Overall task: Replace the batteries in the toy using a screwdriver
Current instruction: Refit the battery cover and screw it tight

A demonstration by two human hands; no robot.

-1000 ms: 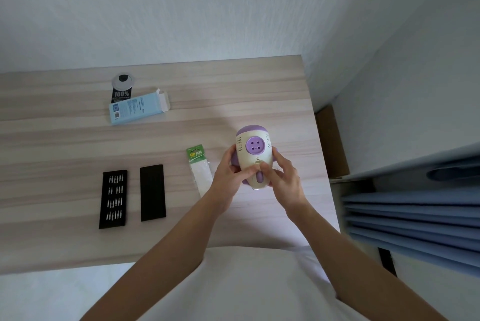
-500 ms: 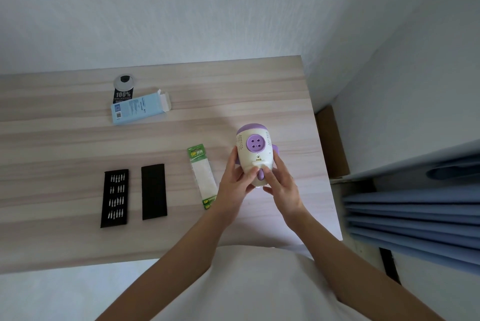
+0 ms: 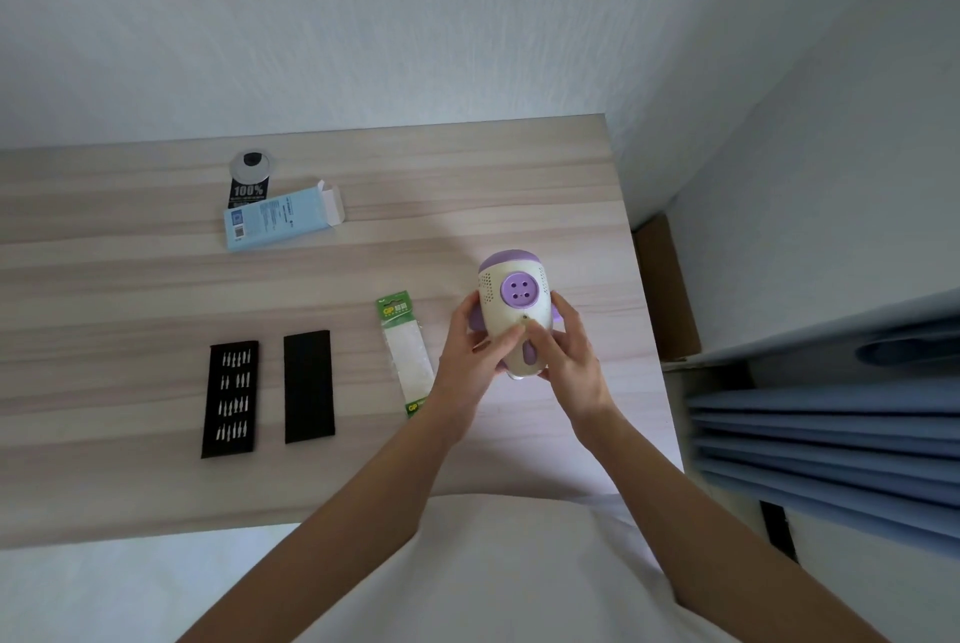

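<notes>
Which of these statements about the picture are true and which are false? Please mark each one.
1. Both hands hold the toy. True: the left hand and the right hand are on its two sides.
2. The toy lies flat on the table. False: it is held up in the hands.
3. The bit tray lies to the left of the black lid. True.
4. The battery pack is inside the blue box. False: it lies on the table beside the left hand, apart from the box.
5. A screwdriver is in the right hand. False: that hand holds only the toy.
</notes>
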